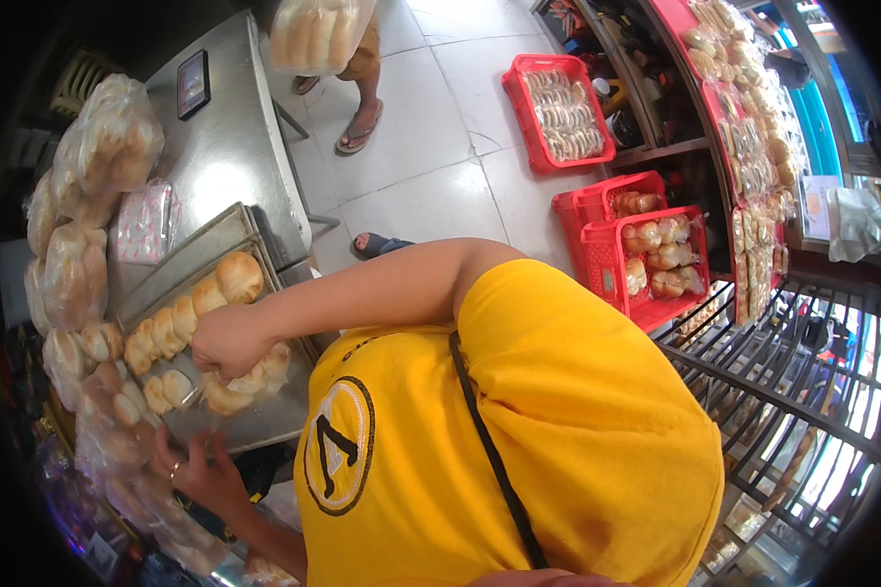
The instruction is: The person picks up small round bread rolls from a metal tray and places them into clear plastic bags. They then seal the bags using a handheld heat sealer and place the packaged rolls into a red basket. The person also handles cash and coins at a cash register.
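Note:
A metal baking tray (284, 416) holds a row of golden bread rolls (171, 328), with a few more rolls (167, 390) lying apart beside them. My right hand (233, 340) reaches down over the tray, its fingers curled among the bread. What they grip is hidden. Against that hand lies more bread (255, 383) with a shiny, clear-plastic look around it. At the tray's lower edge my left hand (203, 472), a ring on one finger, has its fingers spread and appears to hold nothing. It is close to the bagged bread (113, 445) at the left.
Bagged loaves (117, 147) pile along the steel table's (227, 127) left side, near a phone (193, 85) and a plastic packet (145, 223). Red crates (646, 303) of bread stand on the floor to the right. A person's sandalled foot (360, 127) is beyond the table.

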Demonstrator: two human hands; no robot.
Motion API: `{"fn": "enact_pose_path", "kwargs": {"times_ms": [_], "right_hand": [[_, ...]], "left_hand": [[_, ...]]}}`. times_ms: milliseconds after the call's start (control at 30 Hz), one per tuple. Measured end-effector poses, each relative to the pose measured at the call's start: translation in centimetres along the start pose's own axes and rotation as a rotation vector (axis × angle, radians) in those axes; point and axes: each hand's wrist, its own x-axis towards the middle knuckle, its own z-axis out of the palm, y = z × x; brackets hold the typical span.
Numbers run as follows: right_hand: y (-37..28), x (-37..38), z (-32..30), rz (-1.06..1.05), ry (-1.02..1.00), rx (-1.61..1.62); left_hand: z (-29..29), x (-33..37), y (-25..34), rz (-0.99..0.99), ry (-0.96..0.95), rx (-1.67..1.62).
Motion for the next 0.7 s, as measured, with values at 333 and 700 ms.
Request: {"fn": "enact_pose_path", "kwargs": {"times_ms": [333, 700], "right_hand": [[-0.2, 0.5, 3.0, 0.153, 0.427, 0.495], [-2.4, 0.8, 5.1, 0.165, 0.298, 0.809]], "left_hand": [[5.6, -2.1, 0.0, -0.702, 0.160, -1.300], [6.7, -1.7, 2.5, -0.712, 0.084, -1.203]]}}
